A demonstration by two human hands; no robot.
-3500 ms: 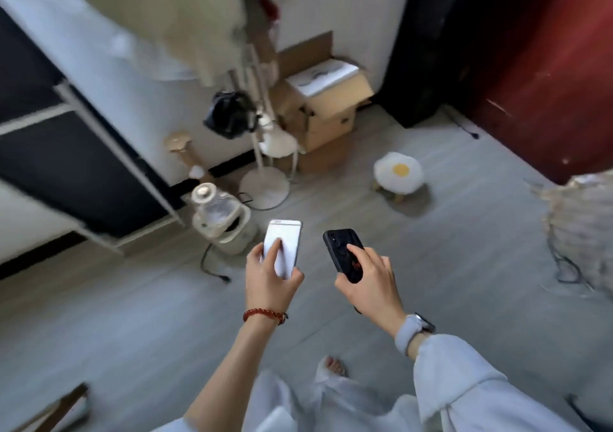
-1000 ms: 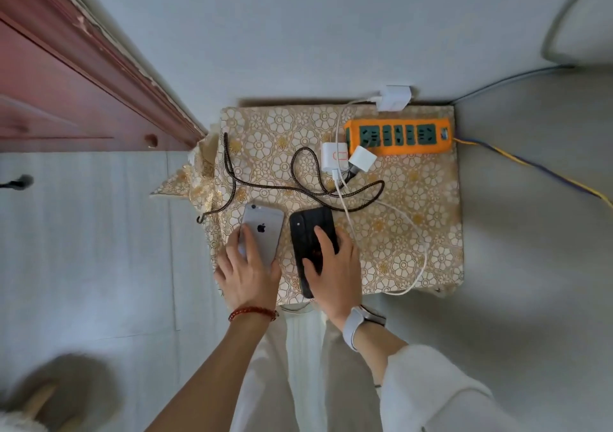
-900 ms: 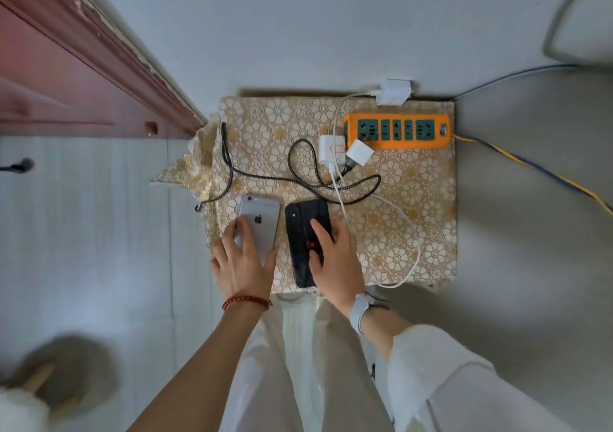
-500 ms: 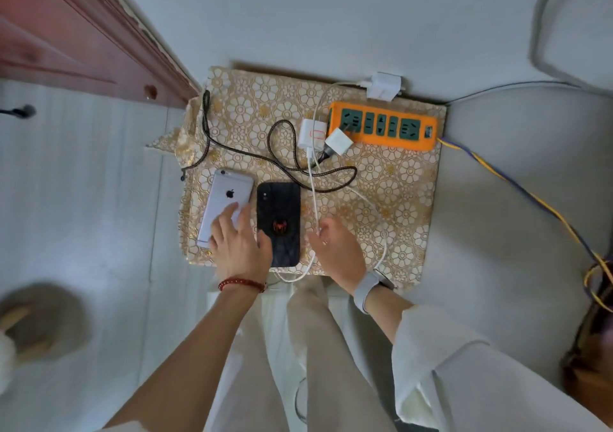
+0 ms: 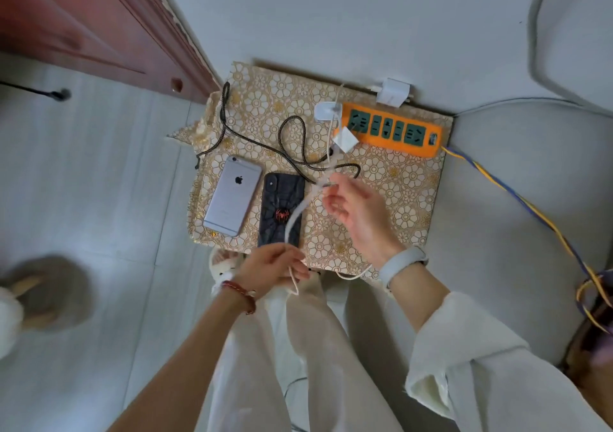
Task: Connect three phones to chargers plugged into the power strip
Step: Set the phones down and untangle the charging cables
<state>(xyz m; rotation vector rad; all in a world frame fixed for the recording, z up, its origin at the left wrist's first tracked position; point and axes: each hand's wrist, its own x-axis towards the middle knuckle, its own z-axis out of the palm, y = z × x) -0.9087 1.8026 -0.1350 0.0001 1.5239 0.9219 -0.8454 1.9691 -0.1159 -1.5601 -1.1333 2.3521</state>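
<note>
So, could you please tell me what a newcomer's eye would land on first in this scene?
Probably the bright orange power strip at the far right of the gold floral cloth, with white chargers at its left end. Next, the two phones lying face down side by side near the cloth's left edge, a silver phone and a black phone with a red spider emblem. Above them, the left hand and right hand hold a white cable between them.

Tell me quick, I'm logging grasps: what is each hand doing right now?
Left hand: grips the white cable.
Right hand: pinches the same white cable near its end.
</note>
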